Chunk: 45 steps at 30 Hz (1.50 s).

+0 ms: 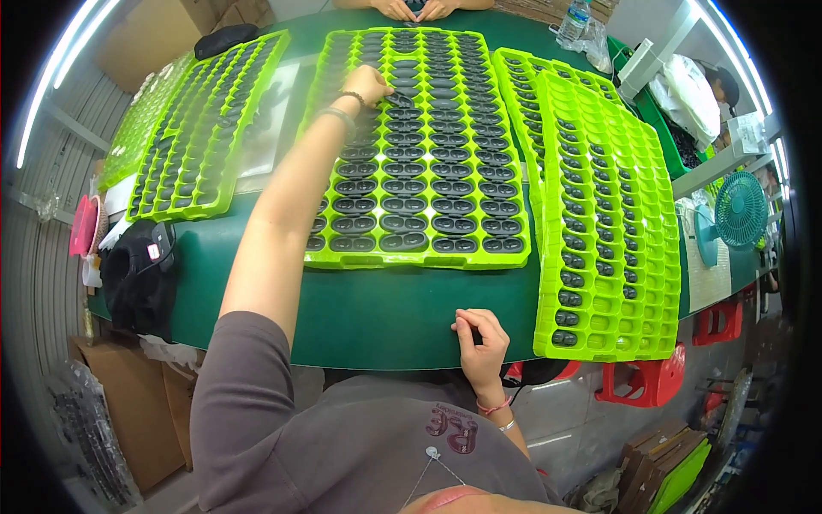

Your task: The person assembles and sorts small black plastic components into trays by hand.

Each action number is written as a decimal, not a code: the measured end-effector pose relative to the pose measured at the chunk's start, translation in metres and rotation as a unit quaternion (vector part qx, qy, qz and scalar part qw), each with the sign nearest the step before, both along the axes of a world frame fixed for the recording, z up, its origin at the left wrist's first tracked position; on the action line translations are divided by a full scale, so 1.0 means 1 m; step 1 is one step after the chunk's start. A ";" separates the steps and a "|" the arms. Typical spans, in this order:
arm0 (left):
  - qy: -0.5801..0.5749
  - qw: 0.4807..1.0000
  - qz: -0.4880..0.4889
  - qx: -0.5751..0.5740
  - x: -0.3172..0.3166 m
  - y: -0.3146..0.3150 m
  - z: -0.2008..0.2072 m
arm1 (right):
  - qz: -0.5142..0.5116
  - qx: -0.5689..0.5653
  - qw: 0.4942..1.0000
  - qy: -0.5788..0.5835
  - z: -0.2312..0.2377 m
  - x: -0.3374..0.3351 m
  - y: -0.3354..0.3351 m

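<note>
My left hand (368,86) reaches far over the middle green tray (377,259). Its thumb and fingers pinch the edge of a dark oval earbud case (400,100), which sits tilted against its slot. Rows of similar dark cases, many showing two rounded hollows, fill the slots around it; a few farther up look smooth on top. Low and near the table's front edge, my right hand (483,344) is closed, thumb against the curled fingers. Whatever it may hold is hidden or too small to name.
To the right, a partly filled green tray (610,349) overlaps another tray. A filled tray (205,211) and a black cap (137,270) lie left on the green table (385,317). Another person's hands (417,9) are at the far edge, near a water bottle (575,19).
</note>
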<state>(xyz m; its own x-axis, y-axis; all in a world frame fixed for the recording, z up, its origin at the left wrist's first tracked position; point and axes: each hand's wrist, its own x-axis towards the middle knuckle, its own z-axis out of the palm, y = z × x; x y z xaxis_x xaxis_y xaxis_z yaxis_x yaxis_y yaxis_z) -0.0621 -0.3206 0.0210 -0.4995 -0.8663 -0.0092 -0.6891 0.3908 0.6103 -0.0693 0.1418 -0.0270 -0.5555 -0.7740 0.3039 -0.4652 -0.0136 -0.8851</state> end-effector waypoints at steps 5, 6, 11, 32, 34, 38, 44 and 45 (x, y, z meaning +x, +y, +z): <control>0.043 0.999 0.016 0.021 0.019 0.001 -0.004 | -0.007 0.010 1.000 -0.010 0.002 0.003 -0.002; 0.044 0.998 0.034 0.009 0.018 0.004 -0.004 | -0.004 0.009 1.000 -0.012 0.001 0.004 0.000; -0.179 0.964 -0.055 -0.190 0.016 -0.006 -0.020 | -0.038 -0.006 0.999 -0.021 0.001 0.006 0.014; 0.034 0.960 -0.094 -0.262 0.069 0.095 0.025 | -0.036 0.215 0.828 0.517 0.048 -0.219 0.065; 0.125 0.978 -0.104 -0.134 0.085 0.130 0.014 | -0.022 0.220 0.831 0.510 0.042 -0.223 0.062; 0.239 0.957 -0.101 0.127 0.105 0.230 0.023 | -0.035 0.202 0.850 0.485 0.052 -0.222 0.062; 0.297 0.902 -0.055 0.309 0.095 0.301 0.007 | -0.005 0.172 0.875 0.453 0.057 -0.221 0.050; 0.301 0.896 -0.049 0.323 0.086 0.309 0.007 | -0.012 0.169 0.877 0.449 0.059 -0.224 0.052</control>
<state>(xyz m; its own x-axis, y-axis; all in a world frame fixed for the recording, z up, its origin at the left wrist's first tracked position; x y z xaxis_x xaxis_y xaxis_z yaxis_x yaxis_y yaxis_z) 0.0239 -0.0114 0.0285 -0.6561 -0.7286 -0.1967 -0.1413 -0.1375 0.9804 -0.2938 0.1941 0.0323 -0.2267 -0.8953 0.3835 -0.9737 0.1983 -0.1125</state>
